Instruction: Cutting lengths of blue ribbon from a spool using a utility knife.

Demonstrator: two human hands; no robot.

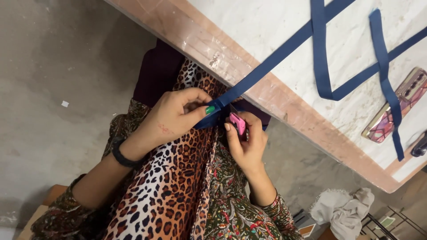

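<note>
My left hand (171, 118) pinches the end of a long navy blue ribbon (275, 58) in front of my lap, thumb and fingers closed on the folded tip. My right hand (247, 142) sits just beside it, fingers wrapped round a small pink tool (238, 123) that touches the ribbon's end. The ribbon runs up from my hands over the table edge (213, 49) and lies in crossing loops on the white tabletop (267, 22). A leopard-print scarf (178, 178) hangs down over my lap.
A phone in a colourful patterned case (393, 111) lies on the table at the right, under a ribbon strand. A dark object (420, 146) shows at the right edge. A grey cloth (342, 206) lies below on a rack. Grey concrete floor (58, 66) fills the left.
</note>
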